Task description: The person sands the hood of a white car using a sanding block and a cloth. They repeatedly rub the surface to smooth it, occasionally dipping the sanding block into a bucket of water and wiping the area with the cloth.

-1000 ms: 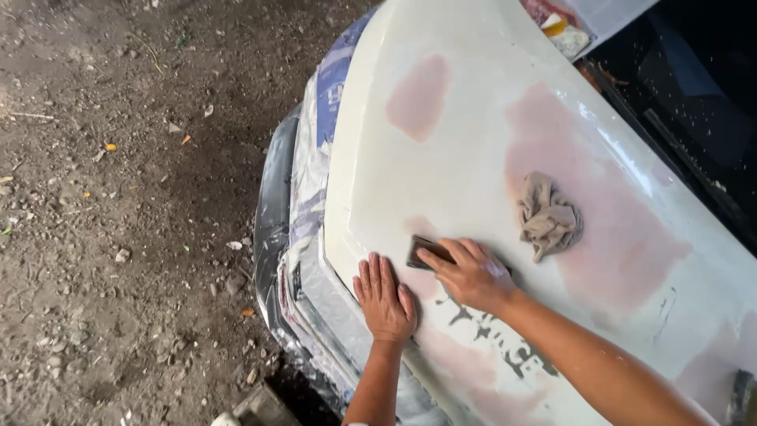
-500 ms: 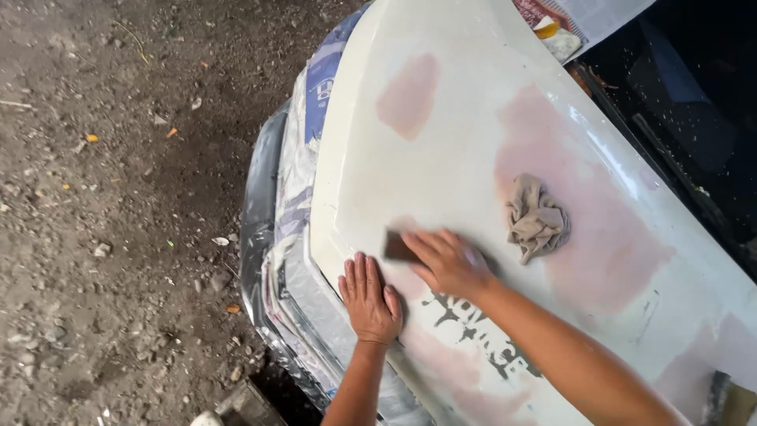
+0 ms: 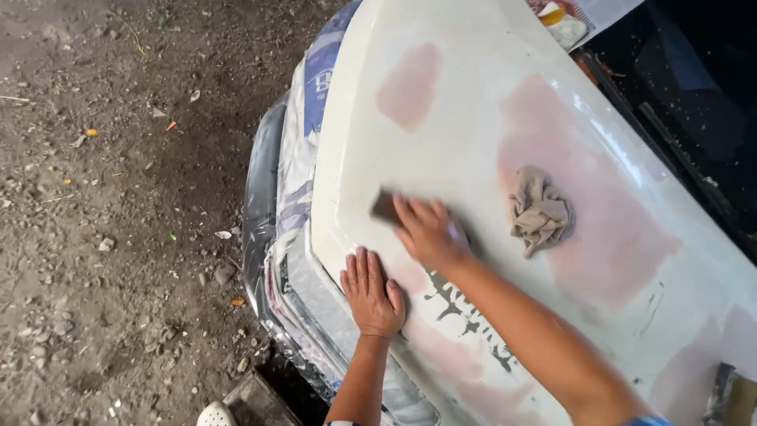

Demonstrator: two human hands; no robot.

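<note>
A cream car hood (image 3: 473,102) with pink filler patches fills the middle and right of the head view. My right hand (image 3: 430,233) presses a dark sanding pad (image 3: 385,207) flat against the hood near its front edge. Only the pad's left end shows past my fingers. My left hand (image 3: 372,293) lies flat, fingers together, on the hood's front lip just below the right hand. It holds nothing. A crumpled beige rag (image 3: 539,211) rests on the hood to the right of my right hand.
Plastic sheeting and paper masking (image 3: 293,181) cover the car's front below the hood edge. Dirt ground with pebbles (image 3: 118,197) spreads to the left. A dark opening lies at the right (image 3: 694,102). A block and a pale shoe tip (image 3: 217,412) show at the bottom.
My right hand has slid the sanding pad along the hood. My left hand stays planted on the front lip. The camera has shifted slightly.
</note>
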